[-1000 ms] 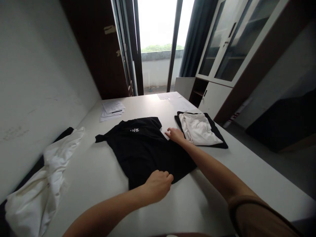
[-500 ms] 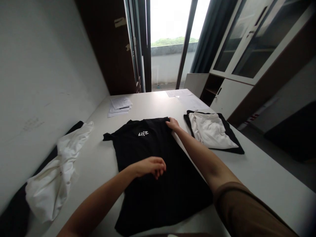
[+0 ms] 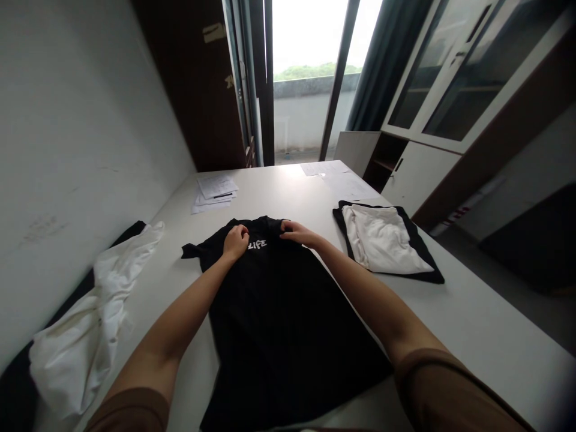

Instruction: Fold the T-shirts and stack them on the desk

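Observation:
A black T-shirt [image 3: 288,336] lies spread on the white table, its collar end away from me and its hem toward me. White lettering [image 3: 257,245] shows near the collar, partly covered by my left hand [image 3: 236,242]. The fingers of that hand are curled closed on the cloth beside the print. At the right shoulder, my right hand [image 3: 297,233] pinches the shirt's edge, and the cloth there is folded inward. One short sleeve [image 3: 191,251] sticks out flat on the left.
Folded white and black clothes [image 3: 382,237] lie on the table [image 3: 472,324] to the right. A crumpled white garment [image 3: 96,318] lies over dark cloth along the left wall. Papers with a pen [image 3: 215,191] and more sheets [image 3: 342,180] lie at the far end.
My left hand has moved forward from above the shirt's middle to beside the print. My right hand has shifted left with the shoulder edge, folding it inward.

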Tool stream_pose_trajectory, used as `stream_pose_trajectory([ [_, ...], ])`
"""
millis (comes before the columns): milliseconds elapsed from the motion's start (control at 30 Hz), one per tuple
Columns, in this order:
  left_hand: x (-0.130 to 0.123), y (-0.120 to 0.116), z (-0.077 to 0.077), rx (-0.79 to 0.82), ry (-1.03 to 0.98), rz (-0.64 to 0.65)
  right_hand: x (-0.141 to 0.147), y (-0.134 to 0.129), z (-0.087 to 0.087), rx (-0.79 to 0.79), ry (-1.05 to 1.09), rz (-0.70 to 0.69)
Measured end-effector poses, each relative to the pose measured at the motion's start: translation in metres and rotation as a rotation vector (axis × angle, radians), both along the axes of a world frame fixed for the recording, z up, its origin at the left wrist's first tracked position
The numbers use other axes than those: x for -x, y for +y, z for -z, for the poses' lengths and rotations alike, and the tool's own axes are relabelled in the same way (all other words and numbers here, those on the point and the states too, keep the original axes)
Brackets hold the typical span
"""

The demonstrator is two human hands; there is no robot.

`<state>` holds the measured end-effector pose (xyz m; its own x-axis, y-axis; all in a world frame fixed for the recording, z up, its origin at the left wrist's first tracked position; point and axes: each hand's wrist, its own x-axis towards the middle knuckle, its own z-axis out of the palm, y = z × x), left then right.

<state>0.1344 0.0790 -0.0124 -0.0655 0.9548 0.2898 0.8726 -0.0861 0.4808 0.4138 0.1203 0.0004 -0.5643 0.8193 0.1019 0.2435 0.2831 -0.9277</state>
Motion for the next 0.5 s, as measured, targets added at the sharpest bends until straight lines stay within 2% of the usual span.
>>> stream_pose_trajectory([
  [67, -0.004, 0.004, 0.005, -0.014, 0.047, -0.003, 0.010, -0.009, 0.002, -0.037, -0.123, -0.041],
  [100, -0.005, 0.006, 0.007, 0.003, 0.062, -0.003, 0.014, -0.010, 0.003, -0.030, -0.176, 0.003],
  [233, -0.006, 0.014, 0.017, 0.097, 0.121, 0.023, 0.030, 0.003, 0.010, 0.070, -0.340, 0.422],
  [300, -0.005, 0.018, 0.021, 0.127, 0.131, 0.007, 0.035, 0.014, 0.012, 0.101, -0.394, 0.521],
  [500, 0.005, 0.047, 0.022, 0.329, 0.160, -0.114, 0.040, 0.027, 0.016, 0.196, -0.427, 0.398],
])
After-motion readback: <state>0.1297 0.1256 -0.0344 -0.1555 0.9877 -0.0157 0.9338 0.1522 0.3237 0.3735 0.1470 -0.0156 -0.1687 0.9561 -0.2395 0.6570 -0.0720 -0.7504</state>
